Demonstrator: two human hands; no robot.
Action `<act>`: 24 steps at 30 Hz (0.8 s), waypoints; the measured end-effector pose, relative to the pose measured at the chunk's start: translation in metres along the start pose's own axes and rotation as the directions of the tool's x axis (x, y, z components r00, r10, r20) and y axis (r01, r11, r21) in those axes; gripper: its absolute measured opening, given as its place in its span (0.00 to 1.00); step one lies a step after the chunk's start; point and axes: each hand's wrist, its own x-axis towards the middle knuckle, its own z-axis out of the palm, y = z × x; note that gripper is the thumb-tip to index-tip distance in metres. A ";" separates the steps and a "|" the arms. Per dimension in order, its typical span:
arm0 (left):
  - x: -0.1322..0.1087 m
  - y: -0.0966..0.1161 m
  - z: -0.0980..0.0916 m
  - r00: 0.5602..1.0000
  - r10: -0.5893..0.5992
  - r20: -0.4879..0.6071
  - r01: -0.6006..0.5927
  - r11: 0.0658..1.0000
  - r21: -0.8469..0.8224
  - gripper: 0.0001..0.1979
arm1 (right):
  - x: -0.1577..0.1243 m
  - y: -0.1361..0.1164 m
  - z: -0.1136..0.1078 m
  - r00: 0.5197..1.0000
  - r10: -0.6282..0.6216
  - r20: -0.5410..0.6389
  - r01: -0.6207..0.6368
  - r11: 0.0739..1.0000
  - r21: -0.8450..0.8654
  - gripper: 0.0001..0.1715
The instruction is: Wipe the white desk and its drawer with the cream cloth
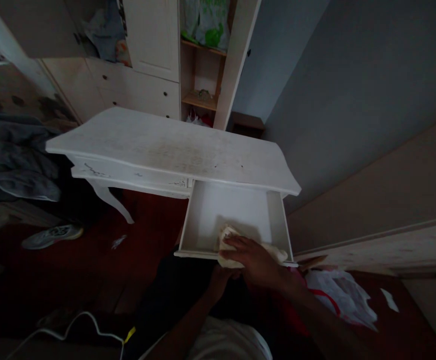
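A white drawer point(236, 200) is pulled out from the right side of a white desk point(135, 130) with a smudged, marked top. Over the drawer's front edge lies a pale cream cloth point(228, 235), part of it trailing to the right. My right hand point(251, 256) grips this cloth at the front panel, fingers curled over it and pointing left. Just below, my left hand point(223, 275) is at the outer face of the drawer front, close to the cloth's lower edge. Its fingers are mostly hidden in shadow.
Behind the desk stands a white wardrobe point(153, 45) with open shelves. A dark grey garment point(11, 155) is heaped at left, above a shoe point(52, 236) on the red-brown floor. A white plastic bag point(347, 295) lies at right; a white cable point(86, 316) runs at lower left.
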 end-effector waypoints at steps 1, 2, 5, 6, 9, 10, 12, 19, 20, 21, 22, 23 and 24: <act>-0.001 0.002 0.001 1.000 0.001 0.001 -0.001 1.000 -0.009 0.26 | -0.013 0.009 0.001 0.999 0.037 -0.017 -0.036 0.999 0.013 0.40; -0.001 0.004 0.002 1.000 -0.001 0.003 0.001 1.000 -0.012 0.27 | -0.026 0.019 0.002 0.997 0.068 -0.040 -0.067 0.997 0.024 0.41; -0.005 0.012 0.003 1.000 -0.017 0.010 0.017 1.000 0.020 0.28 | -0.061 0.047 0.002 0.986 0.131 -0.107 -0.127 0.991 0.043 0.44; -0.006 0.014 0.002 1.000 -0.020 0.011 0.020 0.999 0.032 0.28 | -0.069 0.056 0.002 0.982 0.146 -0.123 -0.142 0.989 0.037 0.44; -0.006 0.013 0.001 1.000 -0.026 -0.007 0.026 0.999 0.036 0.29 | -0.082 0.077 -0.001 0.978 0.153 -0.143 -0.159 0.987 -0.029 0.43; -0.005 0.012 0.001 0.999 -0.031 -0.017 0.032 0.999 0.034 0.30 | -0.081 0.083 -0.003 0.980 0.139 -0.142 -0.149 0.987 -0.066 0.42; -0.003 0.006 0.000 0.998 -0.043 -0.042 0.045 0.999 0.029 0.30 | -0.076 0.094 -0.006 0.986 0.108 -0.130 -0.127 0.981 -0.144 0.39; 0.005 -0.017 -0.005 0.995 -0.065 -0.077 0.066 0.998 0.006 0.33 | -0.021 0.128 -0.016 0.966 0.169 -0.194 -0.232 0.900 -0.369 0.19; 0.006 -0.019 -0.006 0.995 -0.051 -0.083 0.052 0.999 0.012 0.32 | -0.012 0.132 -0.016 0.961 0.175 -0.214 -0.248 0.887 -0.389 0.16; 0.007 -0.022 -0.007 0.995 -0.047 -0.086 0.049 0.999 0.021 0.33 | -0.003 0.136 -0.017 0.957 0.177 -0.229 -0.259 0.878 -0.404 0.14; 0.009 -0.024 -0.008 0.995 -0.052 -0.088 0.055 0.998 0.032 0.33 | 0.006 0.141 -0.019 0.954 0.177 -0.243 -0.268 0.869 -0.416 0.13; 0.010 -0.025 -0.009 0.994 -0.065 -0.086 0.069 0.997 0.045 0.34 | 0.014 0.146 -0.021 0.951 0.176 -0.254 -0.273 0.862 -0.427 0.13; 0.012 -0.026 -0.010 0.994 -0.081 -0.075 0.085 0.995 0.058 0.35 | 0.021 0.151 -0.024 0.950 0.170 -0.261 -0.274 0.855 -0.440 0.12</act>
